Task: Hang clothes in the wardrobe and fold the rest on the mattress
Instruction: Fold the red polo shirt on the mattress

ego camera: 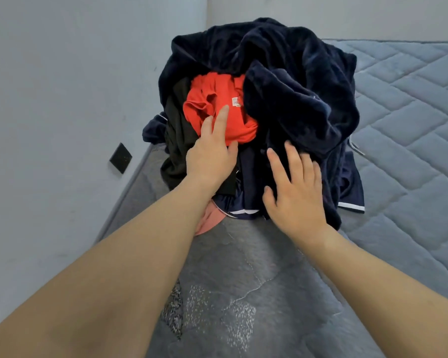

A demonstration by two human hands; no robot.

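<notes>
A heap of clothes lies on the grey quilted mattress (411, 140) against the wall. On top is a bulky dark navy fleece garment (295, 81). A bright red garment (225, 109) with a small white label sits in the middle, and a black garment (177, 140) is to its left. A navy piece with white trim (352, 192) and a pink piece (207, 220) stick out at the bottom. My left hand (212, 151) reaches onto the red garment with straight fingers. My right hand (295, 187) lies flat with spread fingers on the navy fabric.
A pale wall (62, 86) runs along the left side of the mattress, with a black switch plate (120, 158) on it. The mattress stretches out to the right and toward me.
</notes>
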